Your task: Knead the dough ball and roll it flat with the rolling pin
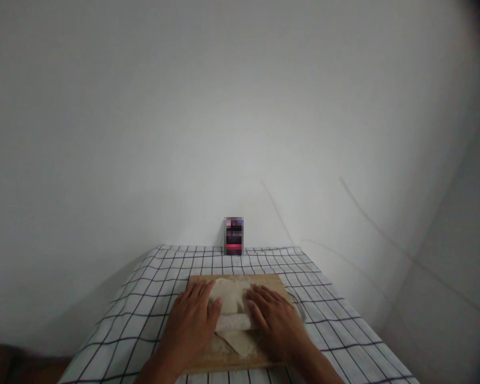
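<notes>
A flat sheet of pale dough lies on a wooden board in front of me, with a pointed flap of it showing nearer me. Across the dough runs a whitish rolling pin, its middle visible between my hands. My left hand rests palm down over the pin's left part, fingers stretched forward and thumb pointing inward. Over the right part lies my right hand, also palm down with its fingers extended. Both palms hide the ends of the pin. Neither hand is wrapped round it.
A white cloth with dark checks covers the table, which stands against a pale wall. At the back a small upright object, pixelated, leans by the wall. A thin loop of cord lies beside the board's right edge.
</notes>
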Available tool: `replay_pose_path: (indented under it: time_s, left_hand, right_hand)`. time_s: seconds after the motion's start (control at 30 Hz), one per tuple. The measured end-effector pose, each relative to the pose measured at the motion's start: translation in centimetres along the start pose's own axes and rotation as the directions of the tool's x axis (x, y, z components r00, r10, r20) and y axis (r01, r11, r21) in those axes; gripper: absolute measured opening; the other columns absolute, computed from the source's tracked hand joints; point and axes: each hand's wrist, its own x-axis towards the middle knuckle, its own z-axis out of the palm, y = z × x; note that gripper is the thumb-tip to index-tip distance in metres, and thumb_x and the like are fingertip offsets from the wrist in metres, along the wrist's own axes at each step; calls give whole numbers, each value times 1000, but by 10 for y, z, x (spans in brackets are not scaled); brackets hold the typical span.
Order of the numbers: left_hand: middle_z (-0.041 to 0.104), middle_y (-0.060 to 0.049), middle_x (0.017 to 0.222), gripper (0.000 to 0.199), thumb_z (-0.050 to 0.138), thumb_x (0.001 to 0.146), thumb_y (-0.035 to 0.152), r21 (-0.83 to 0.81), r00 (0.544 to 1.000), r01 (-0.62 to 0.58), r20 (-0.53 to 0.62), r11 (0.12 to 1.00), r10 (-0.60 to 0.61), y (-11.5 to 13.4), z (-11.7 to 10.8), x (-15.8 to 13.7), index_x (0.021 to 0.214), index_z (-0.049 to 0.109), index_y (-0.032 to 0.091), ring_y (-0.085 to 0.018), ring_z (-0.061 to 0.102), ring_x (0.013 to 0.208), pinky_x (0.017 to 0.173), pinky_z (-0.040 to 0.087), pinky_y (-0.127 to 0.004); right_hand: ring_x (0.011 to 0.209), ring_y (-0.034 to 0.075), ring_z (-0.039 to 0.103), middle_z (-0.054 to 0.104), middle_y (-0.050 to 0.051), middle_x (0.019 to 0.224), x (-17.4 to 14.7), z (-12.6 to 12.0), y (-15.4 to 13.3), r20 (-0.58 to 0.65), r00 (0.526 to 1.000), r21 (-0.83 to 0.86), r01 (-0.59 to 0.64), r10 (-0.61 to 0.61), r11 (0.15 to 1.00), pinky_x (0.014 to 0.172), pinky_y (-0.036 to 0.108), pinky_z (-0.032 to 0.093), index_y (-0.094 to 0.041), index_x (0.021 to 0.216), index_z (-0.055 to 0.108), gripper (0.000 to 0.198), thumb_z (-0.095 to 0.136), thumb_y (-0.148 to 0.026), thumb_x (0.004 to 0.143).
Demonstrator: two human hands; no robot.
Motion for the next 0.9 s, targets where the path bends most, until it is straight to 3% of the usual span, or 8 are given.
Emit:
replay_pose_path:
  time_s: [0.23,0.43,0.67,0.9]
  left_hand:
    - [72,-15,134,44,43,104,42,40,996,-41,-83,998,44,-1,5,-3,133,66,16,-33,64,128,106,54,-56]
    - [65,-11,146,46,46,104,44,149,963,-136,-211,980,165,0,11,-24,141,60,20,-34,57,138,110,52,-58]
    - [67,-13,142,44,40,105,42,127,987,-115,-100,985,128,-3,12,-19,136,64,21,-37,58,136,108,51,-63]
    - [68,-13,141,39,41,105,39,1,996,-55,-70,998,55,4,11,-22,132,65,24,-34,60,136,111,50,-61]
  right_hand:
    - [140,29,56,63,11,148,-1,2,2,42,999,-47,-4,6,999,118,52,45,-22,142,63,44,37,-36,110]
    - [140,28,56,65,10,146,-14,-2,-1,12,999,14,37,-37,999,118,49,46,-24,142,63,45,36,-41,111]
    - [141,28,55,63,10,148,-17,-7,-7,32,999,45,-12,10,999,118,52,45,-25,140,64,45,35,-41,111]
    - [138,29,58,64,13,146,7,-8,2,82,996,-63,24,-19,998,115,49,49,-21,141,64,44,38,-38,109]
